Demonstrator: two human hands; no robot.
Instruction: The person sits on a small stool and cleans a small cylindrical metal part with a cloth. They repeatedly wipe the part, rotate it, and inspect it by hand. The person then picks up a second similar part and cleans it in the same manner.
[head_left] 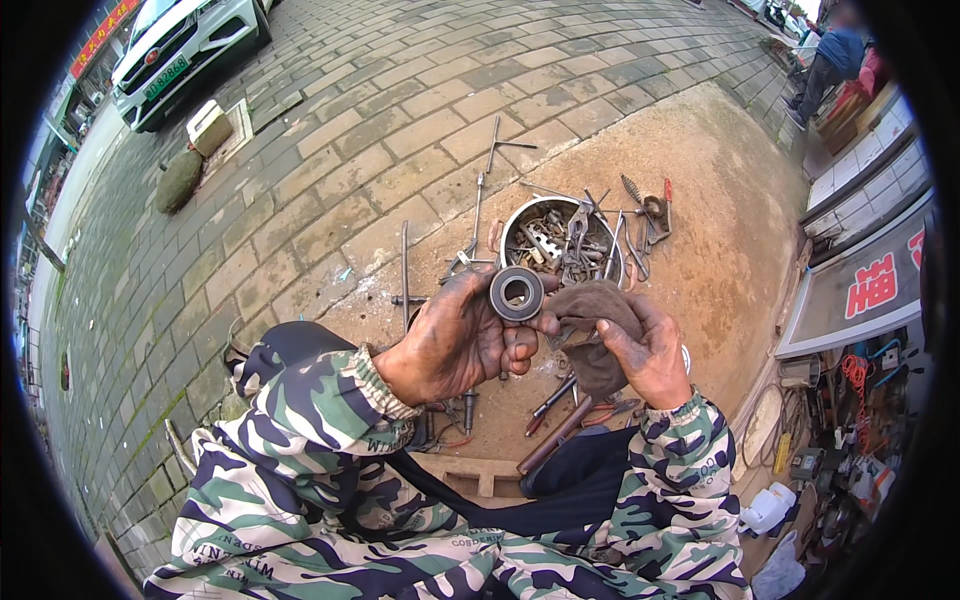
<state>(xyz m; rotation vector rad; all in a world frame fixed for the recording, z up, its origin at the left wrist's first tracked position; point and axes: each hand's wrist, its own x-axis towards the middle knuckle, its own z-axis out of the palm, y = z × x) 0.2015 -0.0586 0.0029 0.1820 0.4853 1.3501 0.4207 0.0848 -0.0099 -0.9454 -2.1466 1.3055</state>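
Observation:
A dark ring-shaped ball bearing (502, 294) is gripped in my left hand (452, 340), its round face turned up toward me. Beside it, my right hand (650, 350) clasps a dirty brown rag (598, 312), which hangs down between the two hands close to the bearing. Both hands are blackened with grease. Just beyond them stands a round metal basin (512, 224) heaped with pliers, bolts and greasy metal parts, and its near side is partly hidden by my hands and the rag.
T-handled wrenches (478, 215) and a long rod (405, 275) lie left of the basin. A red-handled tool (668, 192) lies to its right. Below my hands are a hammer-like handle (556, 434) and pliers (612, 412). A sign board (870, 290) leans at right; a white car (190, 50) stands far left.

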